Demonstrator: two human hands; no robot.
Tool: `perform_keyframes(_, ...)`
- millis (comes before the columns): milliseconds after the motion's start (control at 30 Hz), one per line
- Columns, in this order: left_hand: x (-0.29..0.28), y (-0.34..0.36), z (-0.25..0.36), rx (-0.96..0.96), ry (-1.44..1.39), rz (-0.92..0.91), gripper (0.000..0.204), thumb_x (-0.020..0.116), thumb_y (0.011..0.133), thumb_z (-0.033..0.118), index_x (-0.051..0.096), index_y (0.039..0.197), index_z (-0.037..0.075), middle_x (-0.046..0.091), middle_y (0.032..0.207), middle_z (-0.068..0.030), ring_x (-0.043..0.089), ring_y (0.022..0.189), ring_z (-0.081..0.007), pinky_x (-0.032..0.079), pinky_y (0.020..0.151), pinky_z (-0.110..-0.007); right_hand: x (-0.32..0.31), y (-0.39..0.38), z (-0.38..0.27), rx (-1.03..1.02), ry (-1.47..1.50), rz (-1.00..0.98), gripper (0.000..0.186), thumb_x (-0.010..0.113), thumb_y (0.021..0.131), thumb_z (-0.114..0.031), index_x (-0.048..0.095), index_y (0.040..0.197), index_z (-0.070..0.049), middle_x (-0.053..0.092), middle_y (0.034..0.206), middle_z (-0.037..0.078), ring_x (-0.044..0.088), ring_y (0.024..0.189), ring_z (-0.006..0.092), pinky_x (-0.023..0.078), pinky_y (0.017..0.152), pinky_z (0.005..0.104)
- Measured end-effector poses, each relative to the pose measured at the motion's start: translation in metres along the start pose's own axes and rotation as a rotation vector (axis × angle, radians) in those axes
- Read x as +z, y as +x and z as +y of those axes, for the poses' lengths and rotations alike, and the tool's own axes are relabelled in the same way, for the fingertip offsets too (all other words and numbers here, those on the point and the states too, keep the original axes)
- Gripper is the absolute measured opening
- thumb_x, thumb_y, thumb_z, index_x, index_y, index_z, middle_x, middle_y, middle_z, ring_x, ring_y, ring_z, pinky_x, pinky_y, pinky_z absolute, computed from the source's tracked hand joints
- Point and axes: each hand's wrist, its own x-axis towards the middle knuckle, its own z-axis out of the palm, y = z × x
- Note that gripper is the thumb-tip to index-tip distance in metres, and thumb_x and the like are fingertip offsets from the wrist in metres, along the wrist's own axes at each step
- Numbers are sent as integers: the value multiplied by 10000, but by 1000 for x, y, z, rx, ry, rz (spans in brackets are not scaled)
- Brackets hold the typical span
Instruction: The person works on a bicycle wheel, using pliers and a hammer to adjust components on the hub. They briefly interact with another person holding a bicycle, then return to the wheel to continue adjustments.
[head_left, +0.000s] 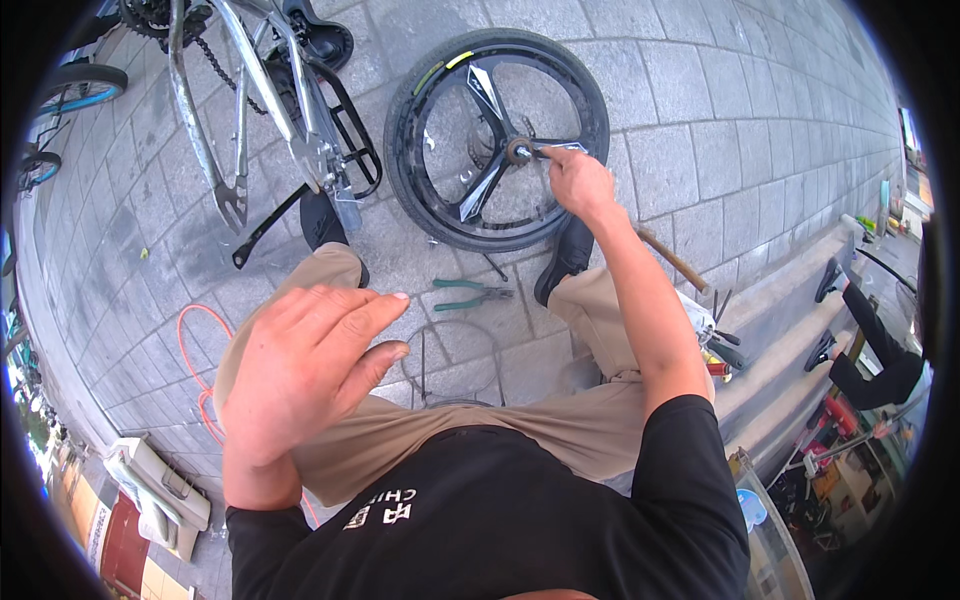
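A bicycle wheel with a black tyre and three broad black-and-silver spokes lies flat on the paving ahead of my feet. At its middle is the hub, with a short axle end standing up. My right hand reaches over the near right part of the wheel. Its index finger stretches to the spoke beside the hub, and the other fingers curl under, partly hidden. I see nothing held in it. My left hand hovers above my left thigh, holding nothing, with its thumb apart from the straight fingers.
Green-handled pliers lie between my feet, with a loop of thin cable nearer me. A wooden tool handle rests beyond my right shoe. Upper left stands a silver bicycle frame. An orange hose curves at left; steps rise at right.
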Motion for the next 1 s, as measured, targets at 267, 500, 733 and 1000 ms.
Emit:
perform_keyframes(267, 3, 3, 2, -23, -1, -18, 439, 877, 834, 189, 742, 1226, 45, 767, 1113, -105, 718, 978, -311, 559, 835, -416, 9, 4, 7, -53, 23, 18, 345, 596, 1009, -231, 780, 1298, -190, 786, 1135, 172, 750, 1063, 377, 592, 956, 492)
perform_keyframes(500, 3, 6, 4, -17, 2, -40, 444, 877, 832, 189, 741, 1229, 43, 767, 1114, -108, 720, 986, -313, 562, 842, -420, 13, 1, 9, -180, -42, 143, 315, 611, 1003, -207, 786, 1263, -179, 779, 1073, 153, 762, 967, 377, 610, 887, 491)
perform_keyframes(733, 3, 1, 1, -25, -12, -26, 449, 877, 831, 195, 738, 1230, 42, 766, 1114, -109, 716, 974, -317, 556, 830, -420, 32, -4, 7, -154, -106, 189, 346, 604, 999, -208, 764, 1306, -200, 770, 1044, 160, 770, 866, 387, 621, 794, 507)
perform_keyframes(1000, -3, -13, -11, -28, -12, 15, 460, 877, 831, 218, 738, 1234, 48, 760, 1118, -103, 707, 968, -319, 544, 825, -424, 46, -9, 2, -20, -44, 196, 352, 615, 986, -207, 757, 1308, -185, 767, 1038, 171, 769, 936, 383, 611, 845, 511)
